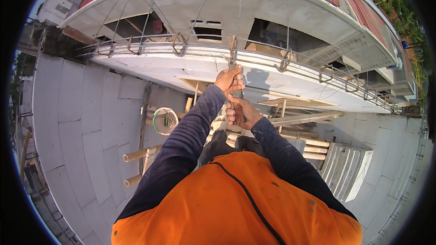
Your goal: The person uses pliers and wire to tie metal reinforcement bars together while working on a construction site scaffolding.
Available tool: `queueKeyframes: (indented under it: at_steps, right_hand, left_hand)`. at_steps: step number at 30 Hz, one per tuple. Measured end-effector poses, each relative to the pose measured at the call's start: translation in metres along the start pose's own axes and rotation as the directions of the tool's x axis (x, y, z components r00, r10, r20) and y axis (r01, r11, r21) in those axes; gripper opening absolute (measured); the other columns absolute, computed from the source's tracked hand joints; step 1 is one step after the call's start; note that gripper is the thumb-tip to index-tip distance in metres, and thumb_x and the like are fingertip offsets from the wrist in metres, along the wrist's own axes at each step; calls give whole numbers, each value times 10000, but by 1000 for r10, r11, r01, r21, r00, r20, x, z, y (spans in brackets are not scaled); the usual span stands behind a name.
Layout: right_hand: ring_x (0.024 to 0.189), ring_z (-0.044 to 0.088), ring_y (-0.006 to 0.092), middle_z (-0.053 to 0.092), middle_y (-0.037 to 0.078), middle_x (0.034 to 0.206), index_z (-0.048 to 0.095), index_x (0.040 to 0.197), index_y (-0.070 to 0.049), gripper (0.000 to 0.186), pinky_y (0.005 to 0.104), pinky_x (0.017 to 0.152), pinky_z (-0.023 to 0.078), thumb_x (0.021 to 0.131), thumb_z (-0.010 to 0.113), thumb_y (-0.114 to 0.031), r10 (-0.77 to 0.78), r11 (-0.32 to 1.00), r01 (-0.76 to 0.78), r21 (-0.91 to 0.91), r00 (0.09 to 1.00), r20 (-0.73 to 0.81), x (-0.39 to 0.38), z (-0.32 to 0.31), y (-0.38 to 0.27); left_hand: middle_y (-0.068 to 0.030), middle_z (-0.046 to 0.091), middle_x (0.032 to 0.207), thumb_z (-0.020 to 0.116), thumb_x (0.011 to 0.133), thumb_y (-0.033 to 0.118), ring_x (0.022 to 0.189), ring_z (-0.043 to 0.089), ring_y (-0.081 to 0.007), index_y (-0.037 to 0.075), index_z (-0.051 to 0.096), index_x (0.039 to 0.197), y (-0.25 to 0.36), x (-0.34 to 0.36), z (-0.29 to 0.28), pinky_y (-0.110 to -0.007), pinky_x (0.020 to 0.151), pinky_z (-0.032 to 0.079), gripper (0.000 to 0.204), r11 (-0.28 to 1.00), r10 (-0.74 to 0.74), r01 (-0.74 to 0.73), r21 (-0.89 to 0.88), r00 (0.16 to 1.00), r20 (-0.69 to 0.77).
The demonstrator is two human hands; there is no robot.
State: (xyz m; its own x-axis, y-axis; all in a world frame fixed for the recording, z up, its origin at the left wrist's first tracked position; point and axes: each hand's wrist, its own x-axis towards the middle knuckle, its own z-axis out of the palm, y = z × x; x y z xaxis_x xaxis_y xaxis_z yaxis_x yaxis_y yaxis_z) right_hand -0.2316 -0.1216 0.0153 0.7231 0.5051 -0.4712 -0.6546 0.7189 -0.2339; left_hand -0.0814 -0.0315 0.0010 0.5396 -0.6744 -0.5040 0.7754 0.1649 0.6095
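Note:
My left hand [230, 80] is closed near the upper end of dark metal pincers [238, 94], whose head is beside a bent steel stirrup [233, 47]. Lower down, my right hand [244, 111] wraps round the handles, its fingers curled toward me. The stirrup loops round long thin steel bars [204, 46] that run along the top of a pale block wall [159, 65]. A short wire end sticks out beside the pincers' head. My fingers hide much of the tool, so how far its jaws part cannot be made out.
More stirrups [179, 44] hang along the bars, and thin rods [240, 11] stand upright behind. Below my arms are a white bucket [165, 120] with a green rim, bamboo poles [135, 155], a wooden plank [309, 118] and stacked pale blocks [347, 169]. Block walls rise on both sides.

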Motion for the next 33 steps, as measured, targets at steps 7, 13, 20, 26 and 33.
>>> queueKeyframes:
  at_steps: [7,13,20,26,33]
  right_hand:
    - [743,692,172,732,73,860,693,1071,-55,527,348,680,572,1039,562,-565,-253,832,30,-554,909,-331,-50,3,3]
    - [765,665,117,732,57,928,697,1217,-63,345,280,633,507,997,707,-328,-518,692,138,-709,779,-354,-171,-35,26]
    - [881,763,161,744,110,1166,595,1290,-38,368,198,448,513,1063,603,-328,-851,522,476,-707,349,-393,-301,-20,-25]
    - [972,755,151,756,117,1150,623,1316,-68,399,194,457,484,1059,625,-374,-944,68,211,-975,-302,-131,-417,-50,-160]
    - [730,688,132,744,73,880,694,1060,-4,316,303,605,517,992,710,-312,-907,162,-23,-986,-398,-140,-476,-142,-275]
  left_hand:
    - [-38,660,803,661,1041,380,711,696,-161,97,592,1021,-18,-19,37,-291,672,627,292,982,18,-11,188,999,-36]
    - [-170,656,1326,676,1009,458,1317,574,-267,19,418,1548,-52,-75,109,-422,1116,473,742,750,-50,-212,627,926,373]
    - [-211,582,1481,762,970,387,1364,559,-305,17,404,1581,-75,-87,85,-413,1145,453,800,560,-211,-69,826,952,222]
    - [-221,634,1398,776,964,301,1266,632,-283,-39,508,1487,-104,-125,5,-389,1079,505,679,494,-140,93,864,990,-26]
    - [-235,665,1356,777,938,369,1278,633,-322,-43,519,1476,-139,-186,-46,-415,1085,493,725,366,27,198,909,974,-223]
